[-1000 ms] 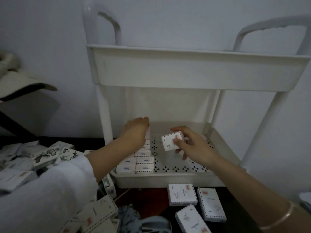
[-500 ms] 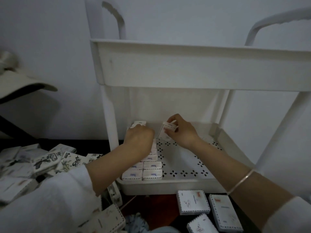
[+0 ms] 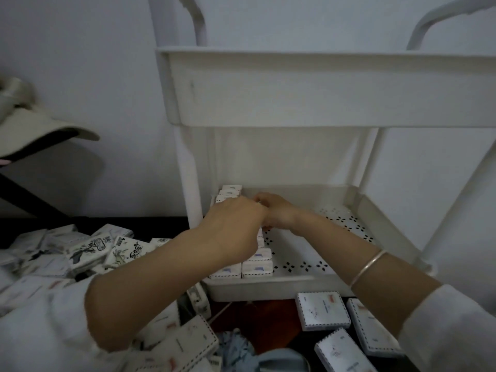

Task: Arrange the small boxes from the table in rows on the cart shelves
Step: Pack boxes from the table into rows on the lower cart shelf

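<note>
Both hands crowd the back-left of the lower cart shelf [image 3: 281, 287], over two rows of small boxes [image 3: 231, 191]. The left hand [image 3: 236, 229] arches over the rows, fingers curled down and hidden. The right hand [image 3: 275, 212] tucks in behind it — cannot tell whether either holds a box. Rows run front to back; the front boxes [image 3: 257, 268] show narrow blue-marked edges toward the lip, long axes seemingly across the shelf. Risk: a knuckle nudge tips packed neighbours, or a box seats askew. More loose boxes [image 3: 322, 311] wait on the worktop [image 3: 268, 318].
</note>
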A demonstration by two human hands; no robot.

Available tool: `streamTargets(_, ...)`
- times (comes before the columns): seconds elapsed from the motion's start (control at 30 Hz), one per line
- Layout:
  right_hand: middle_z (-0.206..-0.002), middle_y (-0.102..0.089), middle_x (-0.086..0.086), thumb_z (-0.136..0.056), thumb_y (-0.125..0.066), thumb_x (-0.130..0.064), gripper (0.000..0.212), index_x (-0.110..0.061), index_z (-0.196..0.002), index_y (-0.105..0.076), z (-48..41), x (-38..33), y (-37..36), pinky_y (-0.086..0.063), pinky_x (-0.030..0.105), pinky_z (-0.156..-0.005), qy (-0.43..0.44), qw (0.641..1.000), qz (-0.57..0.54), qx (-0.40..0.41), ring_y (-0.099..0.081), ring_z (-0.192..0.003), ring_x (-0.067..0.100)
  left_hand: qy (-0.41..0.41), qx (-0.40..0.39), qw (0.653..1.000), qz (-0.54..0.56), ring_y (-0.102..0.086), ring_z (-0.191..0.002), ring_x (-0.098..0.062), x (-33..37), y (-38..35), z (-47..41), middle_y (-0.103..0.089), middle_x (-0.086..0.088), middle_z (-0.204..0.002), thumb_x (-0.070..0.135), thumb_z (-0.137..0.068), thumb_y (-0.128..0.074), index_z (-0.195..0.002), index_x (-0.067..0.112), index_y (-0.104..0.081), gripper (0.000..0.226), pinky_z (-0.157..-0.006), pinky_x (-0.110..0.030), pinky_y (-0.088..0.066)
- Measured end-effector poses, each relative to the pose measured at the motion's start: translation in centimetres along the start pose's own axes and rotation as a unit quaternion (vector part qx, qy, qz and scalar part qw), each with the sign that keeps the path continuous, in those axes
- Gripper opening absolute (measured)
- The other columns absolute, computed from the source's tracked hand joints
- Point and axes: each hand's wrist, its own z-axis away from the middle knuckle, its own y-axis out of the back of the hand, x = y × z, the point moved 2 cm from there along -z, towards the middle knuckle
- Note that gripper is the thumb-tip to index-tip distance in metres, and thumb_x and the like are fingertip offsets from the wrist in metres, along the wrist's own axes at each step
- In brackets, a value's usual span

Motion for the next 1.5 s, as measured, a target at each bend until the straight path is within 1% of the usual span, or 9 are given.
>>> streamTargets(0.07, -0.097, -0.058, 0.001, -0.089, -0.059, -0.008, 0.033, -0.013, -0.121, -0.051, 0.2, -0.1, -0.1, -0.047, 0.020, -0.057, -0.004, 1.000, 0.001, 0.008, -0.056, -0.076, 0.010, -0.009, 0.007, 1.000, 0.002, -0.061, -0.093, -0.019, 0.4, 0.3, 0.3, -0.065, -0.002, -0.107, 0.002, -0.088, -0.049, -0.117, 0.020, -0.064, 0.037, -0.069, -0.030, -0.047)
streamTargets(0.17, -0.128, -0.054, 0.009, -0.090, -0.063, -0.010, 0.060, -0.008, -0.143, -0.034, 1.4, -0.2, 0.3, -0.054, 0.036, -0.087, -0.008, 1.000, -0.009, 0.027, -0.059, -0.106, 0.024, -0.026, 0.018, 0.999, 0.017, -0.060, -0.093, -0.016, 1.0, 1.0, 1.1, -0.065, -0.001, -0.109, 0.003, -0.091, -0.046, -0.116, 0.022, -0.065, 0.037, -0.068, -0.027, -0.043)
streamTargets(0.27, -0.133, -0.053, 0.014, -0.099, -0.050, -0.017, 0.048, -0.012, -0.144, -0.033, 3.8, 0.0, 1.6, -0.048, 0.043, -0.100, 0.021, 0.996, 0.044, 0.078, -0.058, -0.113, 0.030, -0.051, 0.019, 0.997, 0.046, -0.060, -0.104, -0.016, 2.0, 1.6, 2.4, -0.065, 0.004, -0.116, 0.005, -0.091, -0.045, -0.117, 0.029, -0.064, 0.040, -0.084, -0.033, -0.051)
streamTargets(0.6, -0.092, -0.064, -0.007, -0.092, -0.056, 0.001, 0.016, -0.012, -0.096, -0.065, 22.2, 4.6, 5.9, -0.045, 0.009, -0.075, 0.123, 0.972, 0.133, 0.152, -0.058, -0.081, -0.007, -0.177, -0.017, 0.977, 0.115, -0.061, -0.087, -0.005, 11.3, -1.7, 7.0, -0.069, 0.016, -0.098, 0.024, -0.090, -0.054, -0.100, 0.032, -0.068, 0.019, -0.079, -0.033, -0.053)
streamTargets(0.8, -0.091, -0.063, -0.015, -0.093, -0.063, -0.025, 0.013, -0.035, -0.101, -0.062, 29.9, 9.1, 6.4, -0.047, 0.014, -0.068, 0.014, 0.979, 0.191, 0.072, -0.059, -0.079, -0.003, -0.223, -0.068, 0.964, 0.129, -0.056, -0.088, 0.000, 15.5, -4.7, 8.1, -0.067, 0.016, -0.099, 0.048, -0.090, -0.057, -0.103, 0.032, -0.065, 0.022, -0.079, -0.026, -0.050)
streamTargets(1.0, -0.103, -0.057, -0.020, -0.087, -0.066, -0.043, 0.047, -0.041, -0.130, -0.048, 32.3, 11.8, 5.1, -0.047, 0.016, -0.073, -0.044, 0.985, 0.167, -0.027, -0.059, -0.086, -0.003, -0.205, -0.124, 0.966, 0.101, -0.054, -0.079, 0.002, 16.9, -4.9, 8.3, -0.064, 0.018, -0.097, 0.071, -0.079, -0.055, -0.110, 0.033, -0.059, 0.050, -0.073, -0.024, -0.050)
streamTargets(1.2, -0.096, -0.065, -0.008, -0.082, -0.074, -0.034, 0.031, -0.032, -0.110, -0.061, 32.0, 12.2, 5.0, -0.051, 0.013, -0.065, -0.009, 0.996, 0.062, 0.068, -0.063, -0.074, -0.003, -0.180, -0.179, 0.964, 0.085, -0.052, -0.085, 0.003, 15.4, -4.4, 9.1, -0.059, 0.021, -0.103, 0.071, -0.070, -0.066, -0.117, 0.037, -0.053, 0.059, -0.071, -0.018, -0.045)
streamTargets(1.33, -0.102, -0.067, 0.003, -0.082, -0.076, -0.026, 0.031, -0.025, -0.109, -0.061, 31.5, 12.1, 4.8, -0.059, 0.035, -0.079, 0.003, 0.991, -0.046, 0.125, -0.070, -0.089, 0.020, -0.158, -0.241, 0.951, 0.115, -0.057, -0.090, 0.000, 14.9, -4.3, 9.3, -0.060, 0.017, -0.102, 0.056, -0.071, -0.077, -0.123, 0.034, -0.053, 0.062, -0.079, -0.021, -0.051)
streamTargets(1.5, -0.103, -0.071, 0.000, -0.081, -0.077, -0.020, 0.027, -0.021, -0.103, -0.062, 30.7, 11.7, 4.2, -0.059, 0.040, -0.083, 0.028, 0.979, -0.112, 0.169, -0.071, -0.089, 0.016, -0.127, -0.258, 0.938, 0.193, -0.059, -0.095, -0.006, 15.1, -4.6, 9.3, -0.058, 0.015, -0.106, 0.042, -0.069, -0.084, -0.126, 0.032, -0.051, 0.066, -0.086, -0.029, -0.053)
